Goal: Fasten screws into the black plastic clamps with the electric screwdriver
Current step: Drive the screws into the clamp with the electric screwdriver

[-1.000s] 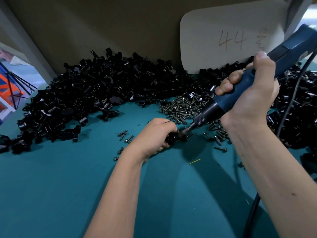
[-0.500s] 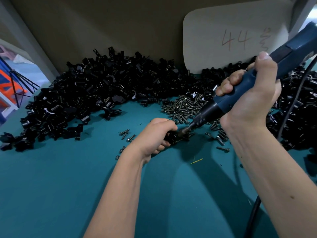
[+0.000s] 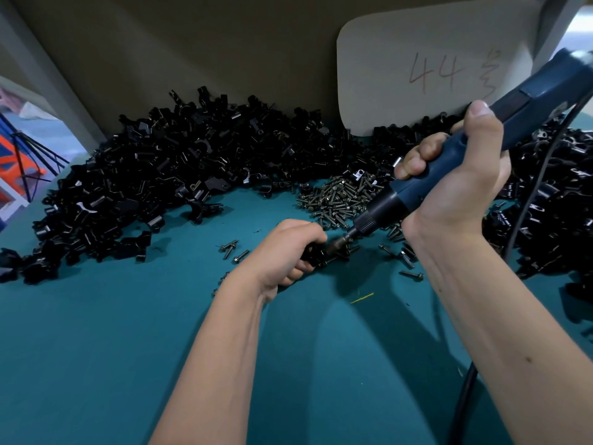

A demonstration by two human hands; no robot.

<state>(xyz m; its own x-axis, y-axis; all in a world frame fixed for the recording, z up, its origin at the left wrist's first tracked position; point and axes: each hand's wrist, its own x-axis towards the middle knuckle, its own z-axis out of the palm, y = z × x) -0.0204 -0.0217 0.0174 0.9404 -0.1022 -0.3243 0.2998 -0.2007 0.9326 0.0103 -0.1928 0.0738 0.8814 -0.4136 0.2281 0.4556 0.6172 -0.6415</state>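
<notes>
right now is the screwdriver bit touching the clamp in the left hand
Cannot tell. In the head view the electric screwdriver has its bit tip at the black clamp gripped by the left hand, but the fingers and dark blur hide the meeting point.

I see my left hand (image 3: 290,248) gripping a black clamp (image 3: 316,255) on the teal table (image 3: 96,348) while my right hand (image 3: 455,184) holds the screwdriver (image 3: 449,165) tip against it.

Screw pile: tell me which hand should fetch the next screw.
Left. The left hand holds only a small clamp, close to the screw pile; the right hand grips the electric screwdriver.
</notes>
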